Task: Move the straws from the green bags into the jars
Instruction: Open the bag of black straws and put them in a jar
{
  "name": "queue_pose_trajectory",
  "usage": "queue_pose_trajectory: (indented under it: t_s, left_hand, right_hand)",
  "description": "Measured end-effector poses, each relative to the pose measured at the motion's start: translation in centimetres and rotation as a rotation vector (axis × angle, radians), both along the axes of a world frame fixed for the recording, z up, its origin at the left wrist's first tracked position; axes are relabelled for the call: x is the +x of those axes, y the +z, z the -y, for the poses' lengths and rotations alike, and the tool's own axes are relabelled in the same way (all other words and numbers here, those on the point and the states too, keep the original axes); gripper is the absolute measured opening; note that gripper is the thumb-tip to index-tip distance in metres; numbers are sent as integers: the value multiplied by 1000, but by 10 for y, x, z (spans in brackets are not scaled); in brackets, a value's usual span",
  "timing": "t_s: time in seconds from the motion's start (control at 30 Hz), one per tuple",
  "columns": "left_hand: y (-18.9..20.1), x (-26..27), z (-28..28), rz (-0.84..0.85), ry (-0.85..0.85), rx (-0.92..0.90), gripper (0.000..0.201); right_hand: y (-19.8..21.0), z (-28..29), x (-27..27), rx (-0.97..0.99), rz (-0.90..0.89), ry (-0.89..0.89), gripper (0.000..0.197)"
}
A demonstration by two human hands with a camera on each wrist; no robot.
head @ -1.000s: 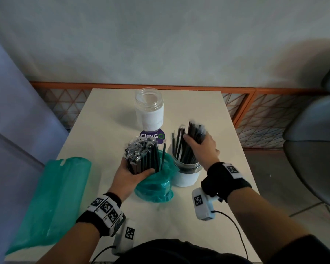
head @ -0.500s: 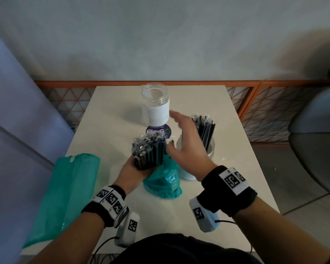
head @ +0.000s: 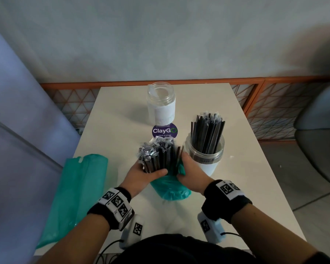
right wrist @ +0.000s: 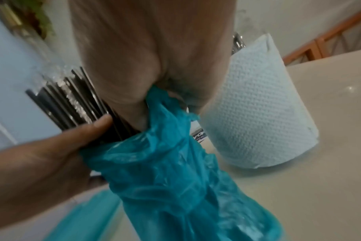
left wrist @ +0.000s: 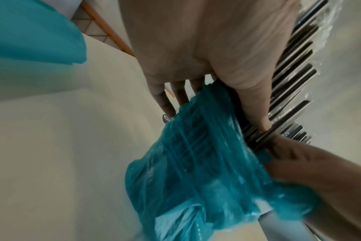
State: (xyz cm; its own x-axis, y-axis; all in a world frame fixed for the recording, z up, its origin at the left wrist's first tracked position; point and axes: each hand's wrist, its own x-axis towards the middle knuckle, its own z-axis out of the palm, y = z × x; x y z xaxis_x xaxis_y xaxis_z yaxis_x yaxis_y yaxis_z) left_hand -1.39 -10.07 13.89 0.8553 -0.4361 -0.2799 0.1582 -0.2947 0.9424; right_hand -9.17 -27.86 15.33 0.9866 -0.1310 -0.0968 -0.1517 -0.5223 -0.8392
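Note:
My left hand grips a bundle of black wrapped straws that stands upright out of a green bag on the table. The thumb crosses the front of the bundle. My right hand pinches the rim of the same green bag beside the straws. To the right stands a jar with several black straws in it. An empty jar with a white paper wrap stands farther back.
A second green bag lies flat at the table's left front edge. A round purple ClayGo sticker sits on the white table between the jars. A grey chair stands to the right, an orange lattice rail behind.
My right hand has left the straws in the right jar, crossed over to the left and come down onto the green bag's rim. The left hand still holds the bundle.

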Motion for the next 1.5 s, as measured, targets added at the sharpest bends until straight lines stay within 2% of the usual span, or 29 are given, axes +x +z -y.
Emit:
queue_pose_trajectory:
  t_s: [0.13,0.2,0.27,0.37,0.6,0.7,0.8,0.87,0.97,1.0,1.13,1.27,1.37,1.5]
  left_hand:
    - [7,0,2,-8,-51,-2,44]
    - [8,0,3,-14,-71,-5,46]
    - [7,1,3,-10,-77,15,46]
    - [1,2,1,8,-64,73,34]
    - [-1,-2,8,30,-35,63,30]
    - [1,-1,13,29,-45,28,28]
    - [2,0,18,34,-54,20,26]
    - [2,0,21,54,-30,36,25]
    - [3,-1,27,91,-12,56,53]
    - [5,-2,29,111,-20,74,56]
    - [10,-5,32,164,-4,127,38]
    - [9,-7,31,140,13,134,46]
    - [10,-8,29,108,45,119,46]
    - [10,-9,29,126,52,124,50]
  right_hand:
    - [20,0,10,474,-43,-20,91]
    - [26,-1,15,540,-50,-19,86]
    - [28,-2,19,519,-55,-35,77]
    - [27,-3,18,481,-67,-123,56]
    - [39,-4,10,535,47,-250,36]
    - [60,2,7,552,152,-315,33]
    - [91,10,6,528,253,-364,42]
    - [119,21,5,535,344,-386,28]
    - [162,45,0,520,500,-407,16]
    - [172,53,-2,496,559,-433,15]
    - [180,77,-2,321,683,-531,14]
    - [153,86,0,289,627,-515,22]
    - [117,88,3,233,416,-507,28]
    - [68,91,5,-124,122,-615,47]
